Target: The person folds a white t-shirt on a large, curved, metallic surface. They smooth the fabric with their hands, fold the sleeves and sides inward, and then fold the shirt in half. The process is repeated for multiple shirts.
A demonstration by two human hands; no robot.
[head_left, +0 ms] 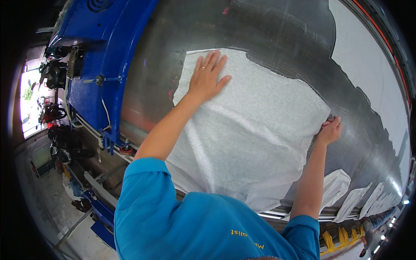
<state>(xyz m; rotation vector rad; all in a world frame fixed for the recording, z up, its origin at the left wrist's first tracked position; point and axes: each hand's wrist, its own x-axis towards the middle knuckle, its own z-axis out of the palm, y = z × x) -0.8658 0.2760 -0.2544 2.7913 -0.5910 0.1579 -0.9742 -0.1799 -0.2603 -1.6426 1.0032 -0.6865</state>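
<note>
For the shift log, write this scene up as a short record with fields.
Left hand: spread flat on the upper left of the white sheet
Right hand: fingers curled at the sheet's right corner; grip unclear
White sheet: creased, lying on the dark surface
Nearby: more white pieces to the right
Left side: blue machine frame, motorcycles beyond

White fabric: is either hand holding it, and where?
The right hand seems to pinch the white fabric by its right corner; the left hand lies spread on top.
</note>
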